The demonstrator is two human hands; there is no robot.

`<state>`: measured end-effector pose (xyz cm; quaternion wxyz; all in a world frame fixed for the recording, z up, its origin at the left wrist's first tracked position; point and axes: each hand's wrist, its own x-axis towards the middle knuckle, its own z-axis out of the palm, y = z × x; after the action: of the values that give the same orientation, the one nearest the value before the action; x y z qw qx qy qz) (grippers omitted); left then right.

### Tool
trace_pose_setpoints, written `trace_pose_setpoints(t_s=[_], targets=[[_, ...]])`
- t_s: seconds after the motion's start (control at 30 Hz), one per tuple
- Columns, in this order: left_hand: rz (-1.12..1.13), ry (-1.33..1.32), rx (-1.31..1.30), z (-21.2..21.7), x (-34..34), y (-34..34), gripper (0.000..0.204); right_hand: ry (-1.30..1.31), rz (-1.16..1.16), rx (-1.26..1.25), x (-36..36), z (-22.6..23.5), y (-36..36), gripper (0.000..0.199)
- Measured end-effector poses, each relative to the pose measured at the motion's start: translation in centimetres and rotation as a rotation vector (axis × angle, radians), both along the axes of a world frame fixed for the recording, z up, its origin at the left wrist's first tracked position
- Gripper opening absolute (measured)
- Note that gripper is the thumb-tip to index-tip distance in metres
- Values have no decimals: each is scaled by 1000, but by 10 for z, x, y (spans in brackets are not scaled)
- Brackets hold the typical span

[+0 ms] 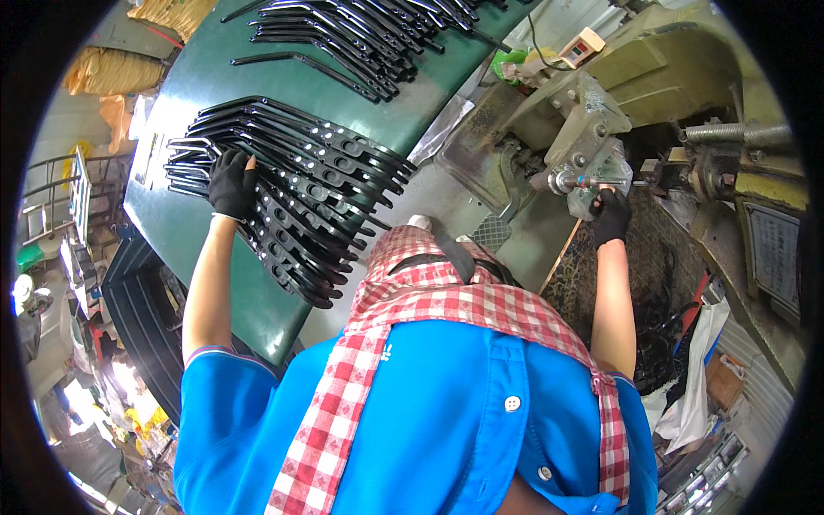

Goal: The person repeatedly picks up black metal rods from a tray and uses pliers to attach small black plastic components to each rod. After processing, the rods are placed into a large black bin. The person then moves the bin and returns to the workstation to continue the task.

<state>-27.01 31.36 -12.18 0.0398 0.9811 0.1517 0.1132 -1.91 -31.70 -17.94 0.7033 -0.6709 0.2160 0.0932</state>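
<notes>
My left hand (233,184), in a black glove with the thumb tip bare, is closed over the thin rod ends of a stack of glossy black bent metal bars (322,163). These bars have flat, drilled ends that fan out to the right. At the machine on the right, my right hand (610,215), also gloved in black, has its fingers drawn together just below a thin horizontal spindle (586,181). What those fingers pinch is too small to make out. Clear plastic sheeting (611,159) hangs around the spindle, close to the fingers.
The bars lie on a green-topped table (283,330). More black bent bars (343,43) are piled toward its far end. The machine's heavy metal body (669,73) carries a coil spring (717,133) and a small switch box (582,47). A metal pedal (491,232) sits below.
</notes>
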Motion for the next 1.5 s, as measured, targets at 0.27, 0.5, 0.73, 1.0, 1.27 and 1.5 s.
trace_pose_setpoints(t_s=[0.27,0.5,0.73,1.0,1.27,1.5], targets=[[-167,-73,102,3,45,9,21,-196,-15,167,-36,121,66,15],[-413,-54,-21,11,153,-52,14,-348,62,-270,-44,168,105,17],[-491,15,-85,-9,189,-64,18,-127,31,-127,-48,170,107,21],[-483,189,-50,-50,200,-22,32,-86,-101,435,-65,97,44,16],[-719,161,9,-20,209,-31,22,-214,-33,-1016,-147,-24,-145,14],[-848,14,-98,15,220,-56,20,571,422,-1841,-138,4,-218,67]])
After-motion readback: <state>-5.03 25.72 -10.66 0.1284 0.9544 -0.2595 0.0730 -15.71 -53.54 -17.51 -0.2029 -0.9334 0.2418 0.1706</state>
